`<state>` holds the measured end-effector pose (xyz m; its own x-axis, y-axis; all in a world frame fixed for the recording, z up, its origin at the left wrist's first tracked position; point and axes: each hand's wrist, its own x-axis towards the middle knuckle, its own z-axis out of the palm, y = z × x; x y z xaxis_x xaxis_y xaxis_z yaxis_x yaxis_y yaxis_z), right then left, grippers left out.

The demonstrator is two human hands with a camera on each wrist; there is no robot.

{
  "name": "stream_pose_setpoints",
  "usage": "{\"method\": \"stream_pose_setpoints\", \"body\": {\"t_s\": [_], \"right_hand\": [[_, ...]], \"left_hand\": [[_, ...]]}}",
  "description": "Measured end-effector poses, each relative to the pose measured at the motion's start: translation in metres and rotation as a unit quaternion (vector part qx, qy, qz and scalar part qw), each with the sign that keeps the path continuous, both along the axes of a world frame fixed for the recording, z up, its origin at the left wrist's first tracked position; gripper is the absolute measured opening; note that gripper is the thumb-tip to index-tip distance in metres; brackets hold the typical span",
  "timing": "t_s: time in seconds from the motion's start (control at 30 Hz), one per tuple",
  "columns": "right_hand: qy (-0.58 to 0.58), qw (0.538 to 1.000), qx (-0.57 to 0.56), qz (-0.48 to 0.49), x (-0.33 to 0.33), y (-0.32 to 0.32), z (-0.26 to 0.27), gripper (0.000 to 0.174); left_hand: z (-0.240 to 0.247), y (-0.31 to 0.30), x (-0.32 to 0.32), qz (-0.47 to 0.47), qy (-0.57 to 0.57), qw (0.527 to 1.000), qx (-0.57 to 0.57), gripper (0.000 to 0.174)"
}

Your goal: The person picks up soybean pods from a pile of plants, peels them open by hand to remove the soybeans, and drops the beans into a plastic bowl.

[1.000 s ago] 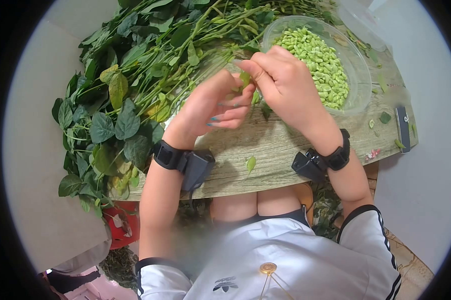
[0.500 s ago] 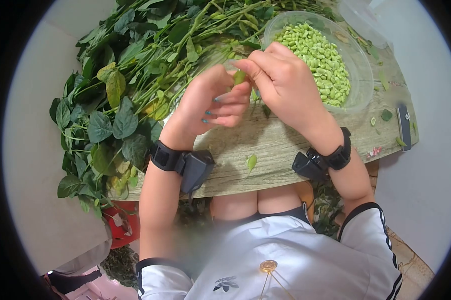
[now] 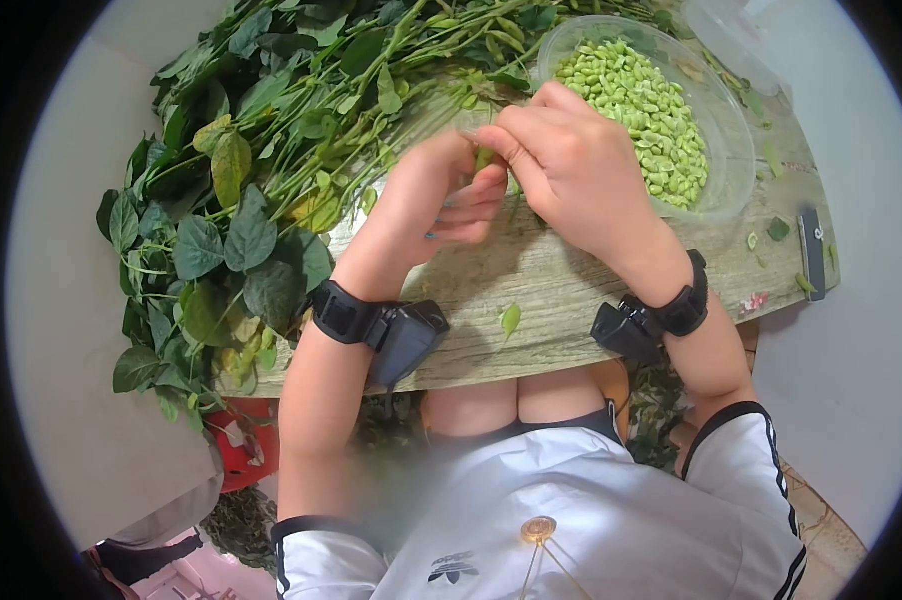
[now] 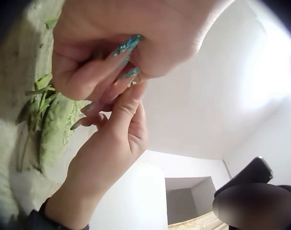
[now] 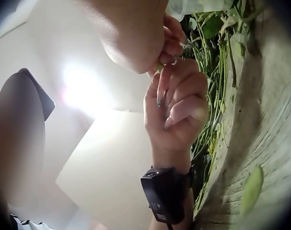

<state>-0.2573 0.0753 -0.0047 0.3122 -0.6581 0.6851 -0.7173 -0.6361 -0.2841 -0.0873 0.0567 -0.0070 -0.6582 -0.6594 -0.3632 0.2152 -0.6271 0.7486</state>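
Both hands meet over the table, close to the near left side of the bowl. A green bean pod (image 3: 485,158) is pinched between the thumb and fingers of my left hand (image 3: 433,195), whose other fingers curl loosely below, with blue glitter nails. My right hand (image 3: 581,170) pinches the same pod at its upper end, thumb toward the left hand. In the right wrist view a bit of the pod (image 5: 160,67) shows between the fingertips; most of it is hidden. Shelled green beans (image 3: 646,125) lie heaped in the clear plastic bowl (image 3: 739,165) beyond the right hand.
Leafy bean plants (image 3: 254,180) with pods spread over the left and back of the wood-patterned table (image 3: 451,350). One loose pod (image 3: 511,321) lies near the front edge. A dark narrow object (image 3: 812,256) lies at the right edge, with scattered leaf bits nearby.
Both hands stay together at the pod, with small finger movements. The left hand has shifted slightly right, and less of the pod shows between the fingers.
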Motion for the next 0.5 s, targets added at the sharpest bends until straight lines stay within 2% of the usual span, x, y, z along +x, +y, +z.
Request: {"method": "stream_pose_setpoints", "body": {"t_s": [0.13,0.33,0.4,0.5], "right_hand": [[0.027,1.000,0.012,-0.002,0.000,0.000,0.000,0.015],[0.001,1.000,-0.009,-0.006,0.001,-0.002,-0.002,0.015],[-0.024,1.000,-0.007,-0.004,-0.001,-0.004,0.000,0.016],[-0.052,0.999,-0.003,0.001,-0.001,-0.005,0.002,0.013]], "left_hand": [[-0.006,-0.002,-0.001,0.010,-0.009,1.000,-0.006,0.024],[0.002,0.003,-0.005,0.035,-0.009,0.999,-0.004,0.027],[0.009,0.006,-0.008,0.047,-0.058,0.993,-0.093,0.024],[0.008,0.005,-0.006,0.031,-0.020,0.993,-0.110,0.027]]}}
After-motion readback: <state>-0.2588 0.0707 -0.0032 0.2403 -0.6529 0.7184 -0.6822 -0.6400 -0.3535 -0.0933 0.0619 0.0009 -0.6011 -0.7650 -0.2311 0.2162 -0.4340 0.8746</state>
